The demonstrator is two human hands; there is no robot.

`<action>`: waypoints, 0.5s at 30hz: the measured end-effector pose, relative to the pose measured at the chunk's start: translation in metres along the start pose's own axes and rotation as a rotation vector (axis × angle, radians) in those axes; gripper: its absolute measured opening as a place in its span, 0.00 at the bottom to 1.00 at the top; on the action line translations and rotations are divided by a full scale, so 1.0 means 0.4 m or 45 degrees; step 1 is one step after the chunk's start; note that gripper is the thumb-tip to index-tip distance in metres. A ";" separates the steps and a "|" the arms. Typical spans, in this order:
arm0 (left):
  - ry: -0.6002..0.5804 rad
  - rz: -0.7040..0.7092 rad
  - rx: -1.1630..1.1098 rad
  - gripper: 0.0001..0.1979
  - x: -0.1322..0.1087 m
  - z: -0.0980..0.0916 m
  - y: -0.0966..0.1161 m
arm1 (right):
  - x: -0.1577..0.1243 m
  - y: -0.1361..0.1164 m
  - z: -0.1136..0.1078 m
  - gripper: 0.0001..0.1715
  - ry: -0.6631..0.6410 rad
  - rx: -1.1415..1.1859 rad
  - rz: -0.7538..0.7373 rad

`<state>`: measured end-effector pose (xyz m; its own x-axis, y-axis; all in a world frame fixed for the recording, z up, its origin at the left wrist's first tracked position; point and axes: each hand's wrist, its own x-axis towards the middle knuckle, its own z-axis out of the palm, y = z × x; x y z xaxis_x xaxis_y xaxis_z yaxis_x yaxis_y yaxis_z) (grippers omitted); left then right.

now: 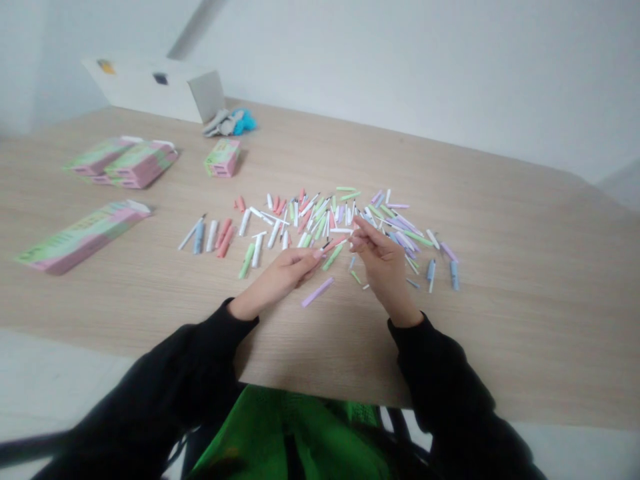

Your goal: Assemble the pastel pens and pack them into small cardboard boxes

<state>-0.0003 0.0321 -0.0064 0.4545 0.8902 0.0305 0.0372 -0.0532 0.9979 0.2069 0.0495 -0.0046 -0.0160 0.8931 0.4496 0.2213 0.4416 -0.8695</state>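
Observation:
My left hand [290, 270] and my right hand [379, 257] meet over a wooden table [500, 280], both in black sleeves. Between their pinched fingertips they hold a thin pink pen part [336, 242]. Behind the hands lies a scattered pile of pastel pen parts [345, 217]: white, pink, green, purple and blue barrels and caps. A loose purple piece [317, 292] lies on the table just below the hands.
Pink-and-green boxes lie at the left [80, 237], further back left [125, 162] and one small box [223, 158] near the middle. A white cardboard box [155, 87] and a grey-blue cloth [231, 123] sit at the far edge. A green bag [295, 440] rests on my lap.

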 end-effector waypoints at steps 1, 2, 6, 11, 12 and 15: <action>-0.037 0.000 0.010 0.26 -0.001 0.004 -0.002 | -0.003 -0.010 0.004 0.12 -0.001 0.092 0.012; -0.067 0.000 0.014 0.25 -0.002 0.007 -0.002 | -0.006 -0.018 0.007 0.09 0.000 0.166 0.029; -0.134 -0.004 0.009 0.25 -0.006 0.012 -0.002 | -0.015 -0.032 0.019 0.06 0.075 0.422 0.133; -0.152 -0.019 -0.015 0.25 -0.007 0.013 -0.001 | -0.028 -0.050 0.030 0.08 0.116 0.421 0.186; -0.152 -0.020 -0.014 0.24 -0.007 0.014 -0.001 | -0.031 -0.054 0.032 0.07 0.119 0.403 0.185; -0.153 -0.016 0.006 0.24 -0.008 0.018 0.003 | -0.036 -0.063 0.035 0.04 0.106 0.398 0.161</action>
<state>0.0047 0.0260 -0.0057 0.5576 0.8300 0.0107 0.0478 -0.0449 0.9978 0.1877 0.0269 0.0079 0.0748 0.9381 0.3382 -0.0928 0.3443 -0.9343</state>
